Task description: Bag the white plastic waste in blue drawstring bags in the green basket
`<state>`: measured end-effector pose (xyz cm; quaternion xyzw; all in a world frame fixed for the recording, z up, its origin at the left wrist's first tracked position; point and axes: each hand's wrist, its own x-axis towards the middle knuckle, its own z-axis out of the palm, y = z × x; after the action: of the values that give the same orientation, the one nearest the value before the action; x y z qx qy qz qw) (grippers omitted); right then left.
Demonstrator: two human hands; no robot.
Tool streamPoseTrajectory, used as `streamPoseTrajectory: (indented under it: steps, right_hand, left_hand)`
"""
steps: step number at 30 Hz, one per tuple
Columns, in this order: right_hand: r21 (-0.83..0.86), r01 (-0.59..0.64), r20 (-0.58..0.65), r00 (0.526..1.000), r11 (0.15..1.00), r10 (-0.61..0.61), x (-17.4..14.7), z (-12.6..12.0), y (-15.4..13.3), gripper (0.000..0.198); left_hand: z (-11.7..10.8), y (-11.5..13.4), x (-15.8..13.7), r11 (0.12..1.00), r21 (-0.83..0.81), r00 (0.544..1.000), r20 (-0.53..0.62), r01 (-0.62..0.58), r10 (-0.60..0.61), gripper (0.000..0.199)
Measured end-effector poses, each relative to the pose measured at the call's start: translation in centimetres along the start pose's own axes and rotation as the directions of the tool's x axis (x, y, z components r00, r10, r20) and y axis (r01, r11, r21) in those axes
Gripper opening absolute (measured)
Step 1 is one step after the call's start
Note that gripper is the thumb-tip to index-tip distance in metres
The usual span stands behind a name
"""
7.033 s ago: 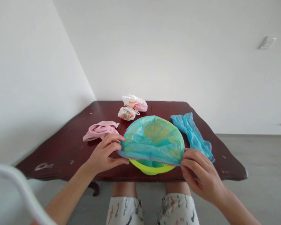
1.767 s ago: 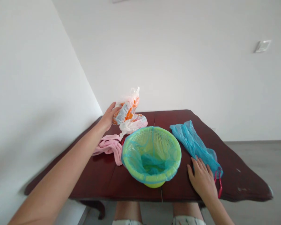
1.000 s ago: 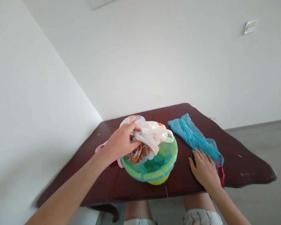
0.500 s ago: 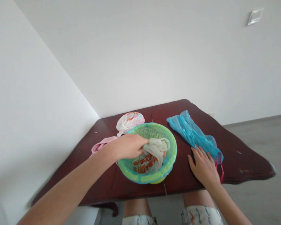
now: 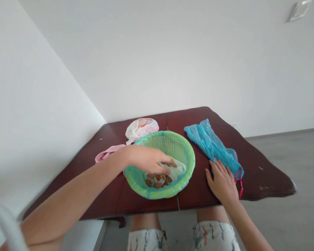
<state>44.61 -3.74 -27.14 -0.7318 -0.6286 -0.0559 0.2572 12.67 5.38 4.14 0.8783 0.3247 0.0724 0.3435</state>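
Observation:
A green and yellow mesh basket (image 5: 182,146) stands in the middle of the dark red table, its rim covered by a thin bluish plastic liner. Inside lies a crumpled whitish plastic bag (image 5: 178,169) with orange-red print. My left hand (image 5: 151,161) reaches into the basket from the left and rests on this bag, thumb and fingers apart; some fingertips are hidden. My right hand (image 5: 222,182) lies flat on the table to the right, fingers spread, fingertips on the lower end of a blue plastic drawstring bag (image 5: 211,141) with pink-red strings (image 5: 241,188).
Behind the basket sits a knotted white plastic bag (image 5: 142,129) with orange print and something pinkish in it. A folded pink cloth (image 5: 108,152) lies to the left, partly behind my left forearm. The wooden table (image 5: 199,190) has wavy edges; white walls stand behind and left.
My left hand has moved further right and down over the printed bag, which now sits flatter and lower in the basket. My right hand stays on the blue bag. The view has shifted slightly.

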Motion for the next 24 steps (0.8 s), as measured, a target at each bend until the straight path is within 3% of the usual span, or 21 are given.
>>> streamPoseTrajectory:
  steps: [1,3,4,6,7,10,12,14,17,21,24]
  right_hand:
    - [-0.002,-0.001,0.007,1.0,1.0,0.001,0.0,-0.1,-0.2,0.06]
    - [0.007,-0.005,-0.001,1.0,1.0,0.005,0.0,-0.6,-0.4,0.063]
    - [0.027,-0.01,-0.026,1.0,1.0,0.01,-0.1,-0.9,-0.5,0.063]
    - [0.118,0.001,-0.113,0.994,0.993,0.012,-0.1,-1.9,-0.7,0.057]
    - [0.182,0.025,-0.159,0.987,0.983,0.005,-0.1,-2.7,-0.9,0.054]
    - [0.422,0.115,-0.211,0.977,0.899,-0.025,0.2,-5.4,-2.1,0.043]
    - [0.65,0.069,-0.101,0.995,0.757,-0.004,0.7,-7.3,-3.8,0.042]
    - [0.841,-0.072,0.091,0.996,0.537,-0.01,1.5,-8.7,-6.2,0.046]
    - [0.923,-0.262,0.296,0.951,0.282,-0.084,2.7,-9.5,-9.2,0.052]
    - [0.885,-0.432,0.458,0.874,0.175,-0.16,3.9,-9.5,-10.1,0.052]
    - [0.841,-0.531,0.541,0.819,0.104,-0.194,4.3,-10.0,-9.5,0.05]
  left_hand:
    - [-1.2,0.7,-1.0,0.998,-0.062,1.0,-0.015,-0.008,0.007,0.024]
    - [-2.9,1.1,-3.5,0.988,-0.152,0.976,-0.212,0.007,-0.04,0.025]
    - [-3.2,0.7,-4.8,0.981,-0.195,0.94,-0.331,0.02,-0.085,0.028]
    - [-2.7,-1.6,-7.4,0.964,-0.267,0.789,-0.589,0.016,-0.176,0.035]
    - [-2.0,-3.3,-8.7,0.956,-0.292,0.713,-0.664,0.028,-0.224,0.041]
    - [1.3,-8.8,-11.8,0.869,-0.484,0.588,-0.674,0.105,-0.446,0.06]
    - [3.8,-11.6,-13.5,0.761,-0.639,0.603,-0.565,0.11,-0.562,0.07]
    - [6.0,-13.0,-14.6,0.687,-0.718,0.643,-0.474,0.112,-0.601,0.072]
    - [8.2,-13.2,-14.8,0.58,-0.814,0.678,-0.406,0.036,-0.613,0.069]
    - [9.1,-12.6,-14.0,0.406,-0.898,0.679,-0.404,-0.168,-0.612,0.052]
    - [9.6,-12.6,-14.3,0.327,-0.919,0.701,-0.382,-0.22,-0.602,0.039]
